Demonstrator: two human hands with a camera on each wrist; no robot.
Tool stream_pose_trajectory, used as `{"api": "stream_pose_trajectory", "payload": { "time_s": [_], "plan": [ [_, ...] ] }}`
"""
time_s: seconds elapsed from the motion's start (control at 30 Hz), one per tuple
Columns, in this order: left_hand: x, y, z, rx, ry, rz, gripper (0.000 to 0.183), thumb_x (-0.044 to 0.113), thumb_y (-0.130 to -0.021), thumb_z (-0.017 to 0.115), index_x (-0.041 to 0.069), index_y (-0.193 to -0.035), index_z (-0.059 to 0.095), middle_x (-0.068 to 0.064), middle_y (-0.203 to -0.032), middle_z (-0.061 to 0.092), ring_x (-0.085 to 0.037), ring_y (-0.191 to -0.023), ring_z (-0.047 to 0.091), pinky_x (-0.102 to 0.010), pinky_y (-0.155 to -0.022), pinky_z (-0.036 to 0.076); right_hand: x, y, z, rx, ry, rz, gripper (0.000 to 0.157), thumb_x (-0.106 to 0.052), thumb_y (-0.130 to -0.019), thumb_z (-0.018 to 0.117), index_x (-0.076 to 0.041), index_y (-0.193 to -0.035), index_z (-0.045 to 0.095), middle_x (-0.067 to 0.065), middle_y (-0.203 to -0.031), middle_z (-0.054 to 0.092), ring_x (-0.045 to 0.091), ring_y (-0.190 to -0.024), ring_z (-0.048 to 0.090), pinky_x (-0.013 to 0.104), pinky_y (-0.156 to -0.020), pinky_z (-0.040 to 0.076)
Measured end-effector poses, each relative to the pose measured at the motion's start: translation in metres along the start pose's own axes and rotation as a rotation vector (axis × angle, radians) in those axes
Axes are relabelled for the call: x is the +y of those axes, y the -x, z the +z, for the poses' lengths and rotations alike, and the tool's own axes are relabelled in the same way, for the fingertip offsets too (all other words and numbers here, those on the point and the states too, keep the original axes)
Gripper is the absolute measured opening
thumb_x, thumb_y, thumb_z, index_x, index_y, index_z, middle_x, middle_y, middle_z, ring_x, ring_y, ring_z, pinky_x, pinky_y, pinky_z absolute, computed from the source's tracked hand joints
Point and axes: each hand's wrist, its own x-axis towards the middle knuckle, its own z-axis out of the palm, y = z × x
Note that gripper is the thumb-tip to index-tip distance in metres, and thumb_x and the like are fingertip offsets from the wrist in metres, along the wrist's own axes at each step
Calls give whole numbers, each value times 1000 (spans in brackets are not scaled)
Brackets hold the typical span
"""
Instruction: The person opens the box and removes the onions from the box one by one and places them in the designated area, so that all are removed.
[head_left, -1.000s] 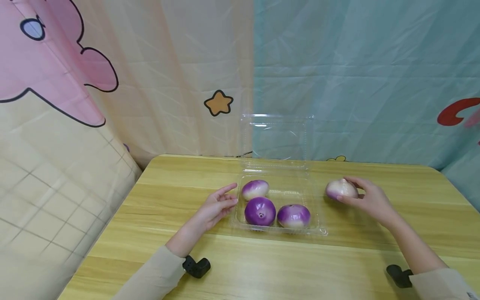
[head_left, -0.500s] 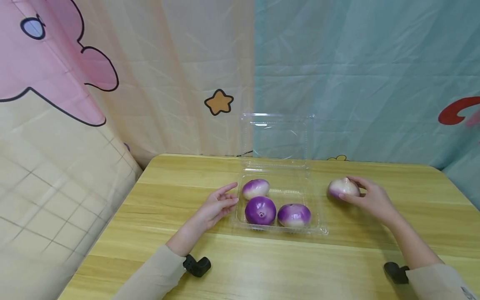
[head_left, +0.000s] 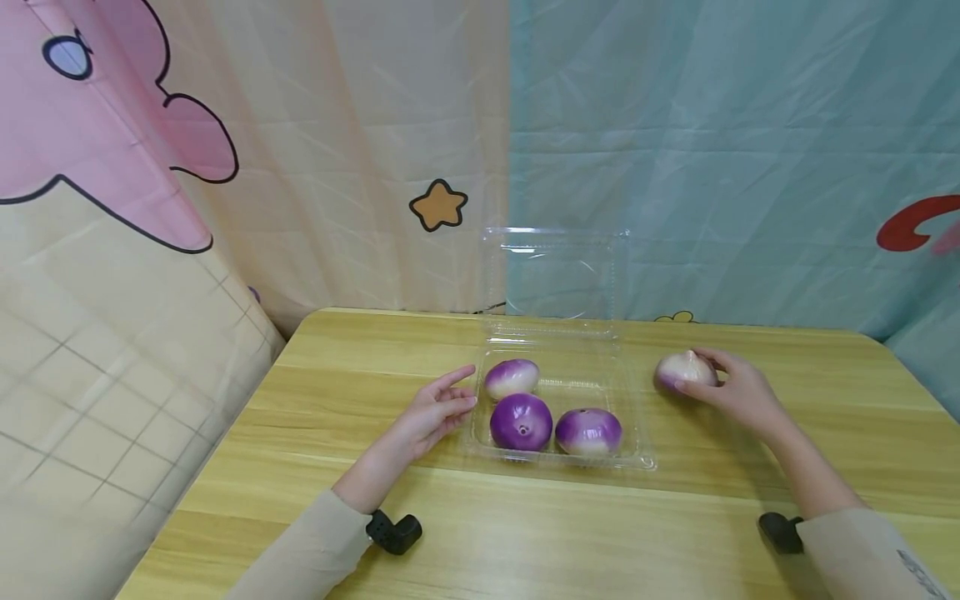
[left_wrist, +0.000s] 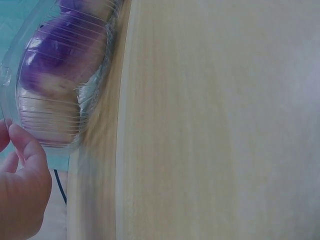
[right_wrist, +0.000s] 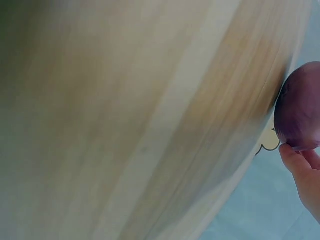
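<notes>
My right hand [head_left: 746, 397] holds a white and purple turnip [head_left: 686, 369] between thumb and fingers, its pale pointed end up. In the right wrist view this turnip [right_wrist: 301, 107] shows its purple side close to the tabletop. A clear plastic clamshell box [head_left: 633, 433] stands left of it with its lid [head_left: 555, 279] raised at the back. Inside lie three turnips: one at the back left [head_left: 512, 379], a purple one [head_left: 521, 422] in front of it, and another at the front right [head_left: 588, 431]. My left hand [head_left: 427, 419] touches the box's left rim with extended fingers.
The light wooden table [head_left: 480, 533] ends at the back against a printed curtain [head_left: 375, 150], close behind the raised lid. Black wrist devices [head_left: 395, 533] sit at both sleeves.
The right hand and its turnip have shifted only slightly, with the forearm swinging a little left. The left hand, the box and its turnips stay in place.
</notes>
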Motion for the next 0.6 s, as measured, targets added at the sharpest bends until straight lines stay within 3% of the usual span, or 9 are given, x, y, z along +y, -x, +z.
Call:
{"api": "stream_pose_trajectory", "payload": {
  "time_s": [0.6],
  "plan": [
    [0, 0, 1, 0, 14, 8, 57, -8, -89, 52, 3, -142, 34, -2, -91, 54, -9, -75, 52, -17, -67, 46, 6, -13, 2, 11, -1, -11, 71, -30, -84, 69, 12, -133, 39, 36, -130, 39, 50, -115, 40, 60, -86, 41]
  ]
}}
